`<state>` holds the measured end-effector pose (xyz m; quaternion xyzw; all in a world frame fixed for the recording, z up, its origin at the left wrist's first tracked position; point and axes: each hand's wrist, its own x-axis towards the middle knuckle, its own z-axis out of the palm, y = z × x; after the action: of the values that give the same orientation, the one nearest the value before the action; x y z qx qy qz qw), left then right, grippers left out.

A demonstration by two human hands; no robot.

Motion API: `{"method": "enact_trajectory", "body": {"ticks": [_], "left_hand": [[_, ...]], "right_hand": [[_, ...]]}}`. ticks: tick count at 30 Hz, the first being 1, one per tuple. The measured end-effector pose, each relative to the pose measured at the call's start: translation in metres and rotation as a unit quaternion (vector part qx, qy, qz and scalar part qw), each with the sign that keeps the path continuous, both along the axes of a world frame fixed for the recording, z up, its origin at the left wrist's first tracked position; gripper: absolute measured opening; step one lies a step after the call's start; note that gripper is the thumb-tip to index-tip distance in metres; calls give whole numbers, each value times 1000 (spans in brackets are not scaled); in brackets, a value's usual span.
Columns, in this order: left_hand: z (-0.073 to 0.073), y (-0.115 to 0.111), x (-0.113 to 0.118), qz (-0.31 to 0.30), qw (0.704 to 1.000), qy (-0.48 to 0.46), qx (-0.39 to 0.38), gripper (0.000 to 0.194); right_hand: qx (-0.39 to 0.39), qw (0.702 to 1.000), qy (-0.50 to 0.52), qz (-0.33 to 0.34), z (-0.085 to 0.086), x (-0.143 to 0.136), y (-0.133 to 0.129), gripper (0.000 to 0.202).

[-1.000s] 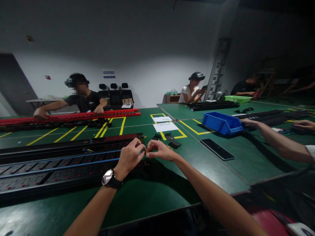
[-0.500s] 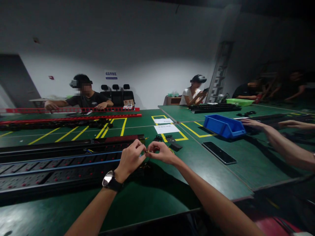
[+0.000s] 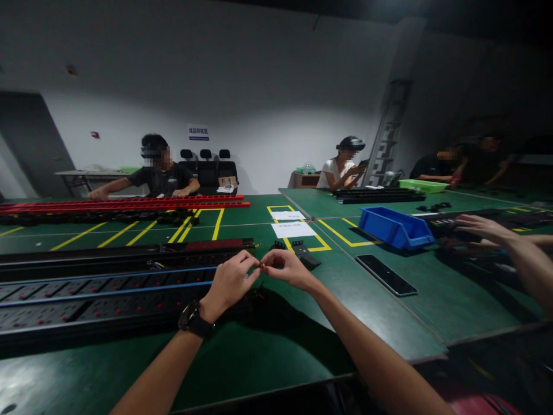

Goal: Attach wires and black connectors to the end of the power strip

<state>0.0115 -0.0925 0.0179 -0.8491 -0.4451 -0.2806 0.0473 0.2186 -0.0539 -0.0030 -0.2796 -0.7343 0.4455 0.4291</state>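
My left hand (image 3: 233,281) and my right hand (image 3: 286,268) meet fingertip to fingertip over the green table, at the right end of long black strips. Both are closed in a pinch around a tiny dark piece (image 3: 262,265), too small to name. The long black strip (image 3: 129,291) nearest me has rows of socket-like openings, red dots and blue lines along it. A dark, wiry tangle (image 3: 259,291) sits below my fingers, partly in shadow. Just beyond my right hand lie small black brackets (image 3: 299,248) and a dark angled piece (image 3: 310,262).
A blue bin (image 3: 395,229) and a phone (image 3: 386,275) lie to the right. Another person's hand (image 3: 484,229) works over black parts there. Across the table, a person handles red rails (image 3: 207,203). White papers (image 3: 294,230) lie within yellow tape lines.
My hands keep their pinch, with slight finger movement. The person's hands at the right have shifted over the black parts. Across the table, the far red rail now lies closer to the near one.
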Motion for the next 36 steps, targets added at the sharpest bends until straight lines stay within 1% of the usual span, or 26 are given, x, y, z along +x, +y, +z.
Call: {"method": "enact_trajectory", "body": {"ticks": [8, 14, 17, 20, 24, 29, 32, 36], "left_hand": [[3, -2, 3, 2, 1000, 28, 8, 27], [3, -3, 4, -4, 1000, 31, 1, 27], [3, -4, 2, 11, 1000, 19, 3, 28], [3, -2, -1, 48, 999, 20, 8, 28], [2, 2, -5, 92, 995, 29, 11, 25], [2, 4, -7, 110, 993, 38, 3, 24], [1, 5, -7, 111, 993, 39, -5, 22], [1, 5, -8, 115, 992, 42, -20, 22]], "right_hand": [[-6, 999, 32, 10, -3, -1, 1, 36], [-36, 999, 22, 20, -2, -1, 0, 40], [-42, 999, 34, -4, 0, 0, 3, 41], [-48, 995, 64, -57, -2, 4, 10, 43], [-71, 984, 109, -124, -12, 12, 24, 44], [-110, 973, 111, -171, -30, 17, 40, 48], [-127, 972, 100, -171, -40, 13, 44, 50], [-153, 972, 108, -141, -50, 5, 44, 49]]}}
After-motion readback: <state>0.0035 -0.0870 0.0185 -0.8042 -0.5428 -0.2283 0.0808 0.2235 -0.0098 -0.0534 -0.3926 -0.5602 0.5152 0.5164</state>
